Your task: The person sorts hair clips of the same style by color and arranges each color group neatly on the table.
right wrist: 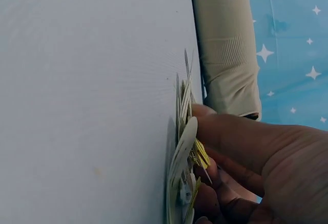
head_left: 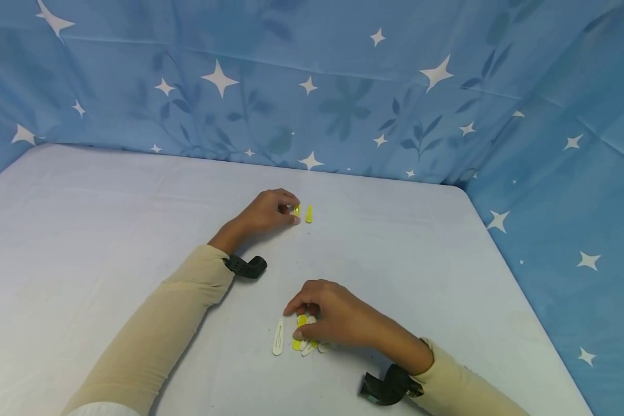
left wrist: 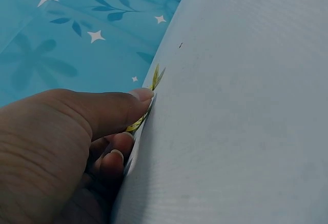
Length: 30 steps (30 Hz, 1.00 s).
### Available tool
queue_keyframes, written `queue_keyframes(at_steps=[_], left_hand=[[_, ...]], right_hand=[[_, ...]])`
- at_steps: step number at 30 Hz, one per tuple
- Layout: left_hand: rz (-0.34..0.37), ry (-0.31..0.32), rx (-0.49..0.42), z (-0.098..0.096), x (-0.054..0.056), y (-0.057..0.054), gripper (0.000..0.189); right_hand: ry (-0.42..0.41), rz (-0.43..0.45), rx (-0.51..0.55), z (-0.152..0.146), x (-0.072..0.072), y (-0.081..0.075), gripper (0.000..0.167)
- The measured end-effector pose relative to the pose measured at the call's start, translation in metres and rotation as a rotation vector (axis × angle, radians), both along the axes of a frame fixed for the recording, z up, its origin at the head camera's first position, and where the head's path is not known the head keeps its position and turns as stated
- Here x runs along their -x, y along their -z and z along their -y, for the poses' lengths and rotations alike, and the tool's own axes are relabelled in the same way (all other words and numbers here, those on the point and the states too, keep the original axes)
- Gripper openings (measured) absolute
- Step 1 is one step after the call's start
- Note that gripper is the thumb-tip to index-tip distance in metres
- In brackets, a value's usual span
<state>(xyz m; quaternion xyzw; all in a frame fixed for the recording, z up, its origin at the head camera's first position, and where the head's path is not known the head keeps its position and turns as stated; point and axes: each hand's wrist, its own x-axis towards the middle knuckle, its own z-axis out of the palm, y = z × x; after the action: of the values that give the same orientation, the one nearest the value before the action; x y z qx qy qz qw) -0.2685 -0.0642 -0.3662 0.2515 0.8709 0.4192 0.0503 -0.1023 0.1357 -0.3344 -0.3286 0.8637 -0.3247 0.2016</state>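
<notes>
Far out on the table, my left hand (head_left: 268,211) pinches a yellow snap hair clip (head_left: 297,210) between thumb and fingers. A second yellow hair clip (head_left: 309,214) lies just right of it. In the left wrist view the thumb covers part of the yellow clip (left wrist: 135,125). Nearer, my right hand (head_left: 333,315) curls thumb and fingers round a pile of white and yellow hair clips (head_left: 307,346), hiding some. The right wrist view has a white clip (right wrist: 182,152) by the thumb and a yellow clip (right wrist: 202,155) between thumb and fingers. One white clip (head_left: 278,338) lies apart, left of the pile.
The white-covered table (head_left: 395,242) runs back to a blue curtain (head_left: 270,115) with white stars, which also borders its right side. Black wrist cameras (head_left: 245,267) sit on both forearms. Dark specks dot the cloth.
</notes>
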Motion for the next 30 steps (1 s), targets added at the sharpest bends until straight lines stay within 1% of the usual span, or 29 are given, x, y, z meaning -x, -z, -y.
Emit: queue_keyframes(at_steps=[9,13,18,23,26,30], left_hand=[[0.005,-0.006,0.000,0.000,-0.001,-0.001,0.040],[0.010,-0.010,-0.001,0.000,-0.001,-0.003,0.040],[0.013,-0.014,-0.001,0.000,-0.002,-0.002,0.041],[0.011,-0.011,-0.012,0.000,-0.002,-0.002,0.041],[0.007,-0.009,-0.009,-0.001,-0.003,-0.002,0.041],[0.003,-0.008,-0.007,-0.001,-0.004,-0.002,0.041]], right_hand=[[0.017,-0.007,-0.010,0.000,0.000,0.000,0.014],[0.007,-0.040,-0.028,-0.002,0.001,0.001,0.011],[-0.028,-0.088,-0.046,-0.003,0.001,0.001,0.007],[-0.016,-0.107,-0.106,-0.005,-0.001,-0.004,0.012],[-0.014,-0.082,-0.120,-0.007,0.000,-0.008,0.017],[-0.046,-0.036,-0.101,-0.009,0.001,-0.010,0.024]])
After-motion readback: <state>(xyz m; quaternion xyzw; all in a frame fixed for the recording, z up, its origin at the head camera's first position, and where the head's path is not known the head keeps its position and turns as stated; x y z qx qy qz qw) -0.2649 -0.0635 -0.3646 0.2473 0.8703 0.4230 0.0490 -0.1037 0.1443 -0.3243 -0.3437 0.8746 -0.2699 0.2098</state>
